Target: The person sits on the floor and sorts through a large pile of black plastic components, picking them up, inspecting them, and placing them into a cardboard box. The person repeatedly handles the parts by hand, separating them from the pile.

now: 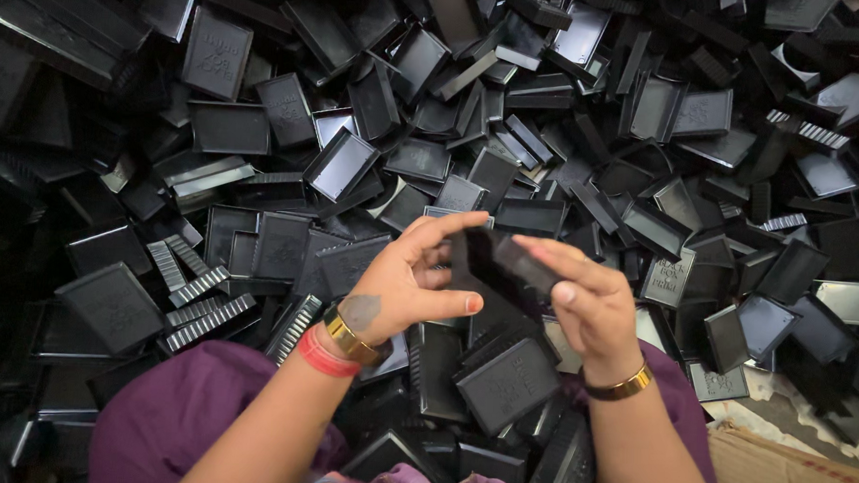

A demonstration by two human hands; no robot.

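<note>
You've got the black plastic piece [498, 265] up between both hands, above the heap and near its lower middle. Your left hand [409, 284] comes at it from the left, fingers spread, index fingertip reaching along the top edge and thumb stretched out underneath; it looks more like steadying than clamping, and how tight that hold is I can't tell. Your right hand [584, 299] has it from the right, fingers [553, 251] laid over the far end and thumb pressed up below, closed on it. The piece's long axis runs roughly left to right, tilted down toward your right hand, so neither hand is nearer — it bridges the two.

Directly under your hands lies a ribbed black lid [507, 382], close but apart from the held piece. All around spreads the heap of black trays and lids [356, 153], with ridged strips [204, 305] off to the left. A cardboard edge [783, 473] shows at the lower right corner.
</note>
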